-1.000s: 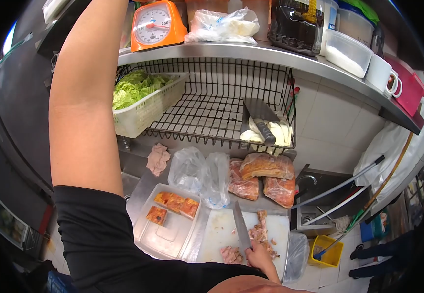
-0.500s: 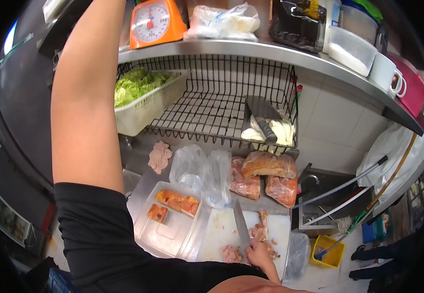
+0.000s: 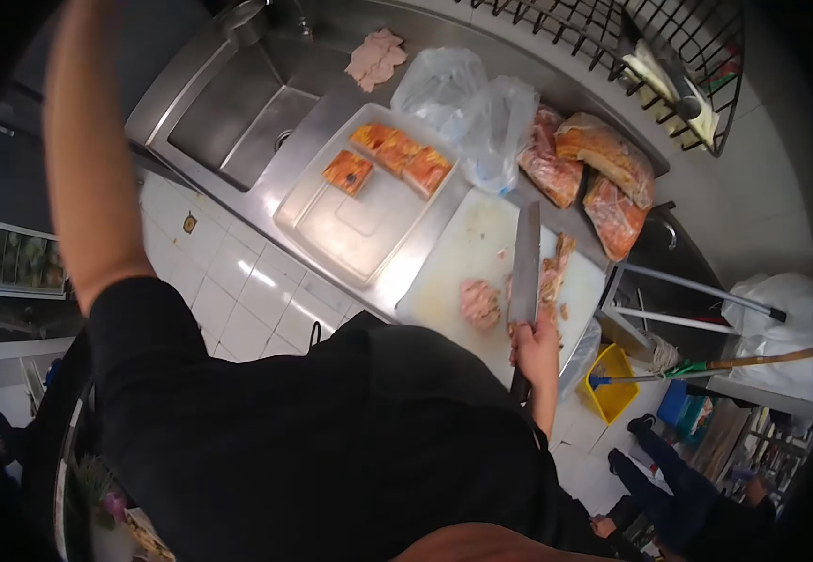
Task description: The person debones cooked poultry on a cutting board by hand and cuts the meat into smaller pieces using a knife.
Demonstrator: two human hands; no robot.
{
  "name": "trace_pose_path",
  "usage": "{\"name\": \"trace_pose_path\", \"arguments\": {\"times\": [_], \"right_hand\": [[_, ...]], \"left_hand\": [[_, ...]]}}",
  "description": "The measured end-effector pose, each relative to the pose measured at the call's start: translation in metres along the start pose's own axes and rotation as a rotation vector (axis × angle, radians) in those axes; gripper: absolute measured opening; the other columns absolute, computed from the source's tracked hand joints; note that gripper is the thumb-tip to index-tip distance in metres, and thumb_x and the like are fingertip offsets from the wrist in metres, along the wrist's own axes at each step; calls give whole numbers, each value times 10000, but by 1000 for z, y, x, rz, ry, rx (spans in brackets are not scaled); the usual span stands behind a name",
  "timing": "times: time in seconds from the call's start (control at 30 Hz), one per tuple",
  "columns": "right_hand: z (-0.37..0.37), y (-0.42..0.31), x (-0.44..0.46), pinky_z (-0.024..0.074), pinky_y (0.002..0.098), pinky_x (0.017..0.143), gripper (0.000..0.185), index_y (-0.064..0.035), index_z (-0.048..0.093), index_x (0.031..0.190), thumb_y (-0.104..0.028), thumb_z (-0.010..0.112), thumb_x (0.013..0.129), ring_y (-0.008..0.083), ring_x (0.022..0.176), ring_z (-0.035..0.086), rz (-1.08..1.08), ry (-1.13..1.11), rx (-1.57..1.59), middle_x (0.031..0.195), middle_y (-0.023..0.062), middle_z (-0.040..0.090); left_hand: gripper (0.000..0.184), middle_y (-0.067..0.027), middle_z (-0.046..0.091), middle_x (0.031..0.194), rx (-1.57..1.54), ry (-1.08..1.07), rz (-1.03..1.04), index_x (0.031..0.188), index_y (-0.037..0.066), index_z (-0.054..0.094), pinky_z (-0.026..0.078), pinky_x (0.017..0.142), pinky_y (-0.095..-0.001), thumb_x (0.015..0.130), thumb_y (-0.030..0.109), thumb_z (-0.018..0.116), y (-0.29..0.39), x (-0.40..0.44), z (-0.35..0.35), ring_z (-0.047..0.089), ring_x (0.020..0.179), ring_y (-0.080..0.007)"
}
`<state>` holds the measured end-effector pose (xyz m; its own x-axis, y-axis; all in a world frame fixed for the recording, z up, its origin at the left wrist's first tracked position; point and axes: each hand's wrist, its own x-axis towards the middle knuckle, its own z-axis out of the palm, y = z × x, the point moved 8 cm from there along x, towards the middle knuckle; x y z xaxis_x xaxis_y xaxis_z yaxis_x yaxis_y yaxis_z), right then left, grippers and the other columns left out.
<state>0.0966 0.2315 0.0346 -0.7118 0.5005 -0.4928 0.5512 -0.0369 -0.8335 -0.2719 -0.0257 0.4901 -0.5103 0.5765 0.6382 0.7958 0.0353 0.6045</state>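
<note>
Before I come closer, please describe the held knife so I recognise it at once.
On the steel counter lies a white cutting board. There the right hand grips the knife by its dark handle. Its long metal blade sets it apart from nearby meat.

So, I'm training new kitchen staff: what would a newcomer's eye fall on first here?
Probably the big knife in the right hand, held over the white cutting board. Next, perhaps, the orange-brown pieces of food at the far end of the plastic tray, left of the board. The yellow bucket on the floor, to the right of the board, also stands out.
</note>
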Motion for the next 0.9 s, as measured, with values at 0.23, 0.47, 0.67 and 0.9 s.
{"name": "trace_pose_path", "arguments": {"times": [0.23,0.47,0.67,0.9], "right_hand": [[16,-10,-22,442,303,431,136,-19,529,1011,-98,460,924,127,447,505,7,14,-138,617,38,505],[32,6,-44,435,302,427,134,-15,536,1008,-106,477,930,129,441,504,7,58,-130,620,48,517],[45,25,-69,428,309,412,144,-9,543,1017,-111,491,929,128,428,498,42,103,-25,584,38,507],[31,48,-92,454,337,433,174,9,545,1012,-130,493,922,176,432,539,84,244,-51,578,81,533]], "left_hand": [[622,-155,649,1150,-73,-153,-507,1260,71,616,528,846,-366,706,289,794,-241,-287,218,665,929,-246],[630,-218,520,1192,687,-306,-539,1202,59,581,297,1027,-500,731,456,716,-264,-310,273,460,1177,-351],[722,-204,490,1230,885,-334,-482,1262,38,483,269,1042,-530,748,506,681,-273,-324,281,427,1192,-373],[693,-195,520,1205,1004,-415,-436,1160,15,534,308,1004,-533,791,598,595,-269,-326,284,468,1156,-370]]}}
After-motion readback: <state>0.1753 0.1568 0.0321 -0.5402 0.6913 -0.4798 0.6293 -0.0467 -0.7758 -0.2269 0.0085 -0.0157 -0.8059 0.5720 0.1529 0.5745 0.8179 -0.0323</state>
